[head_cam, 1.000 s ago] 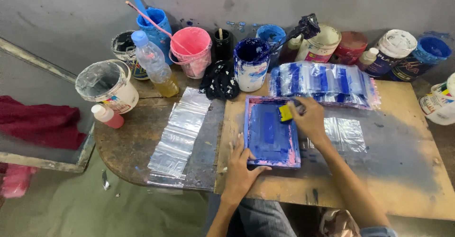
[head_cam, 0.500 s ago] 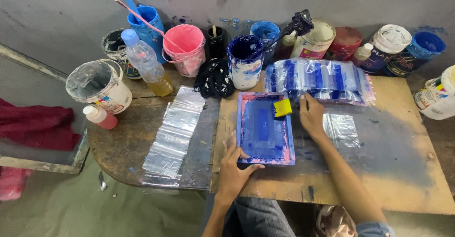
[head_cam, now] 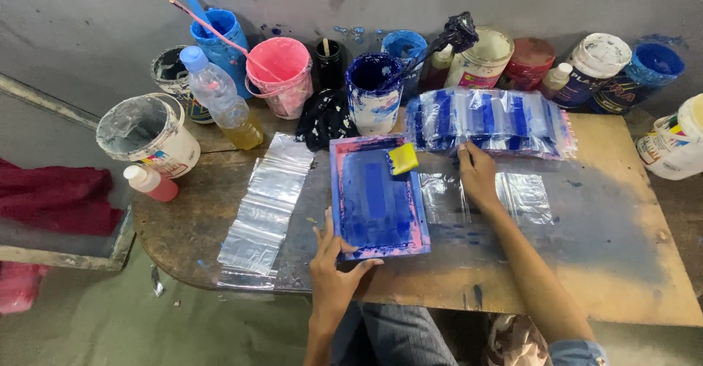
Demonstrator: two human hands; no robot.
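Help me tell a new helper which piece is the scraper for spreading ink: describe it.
Find the blue, pink-edged printing frame at the middle of the wooden table. On its top right corner lies the scraper, a small yellow block. It is the only yellow thing there, just left of the right hand.

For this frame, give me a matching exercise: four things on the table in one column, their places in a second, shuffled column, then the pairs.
Things:
1. yellow pad
2. left hand
3. right hand
4. plastic bottle

Places:
A. on the clear bags beside the frame
B. at the near edge of the blue frame
C. standing among the paint tubs at the back
D. lying on the frame's top right corner

Pairs: 1-D, 2-B, 3-A, 4-C
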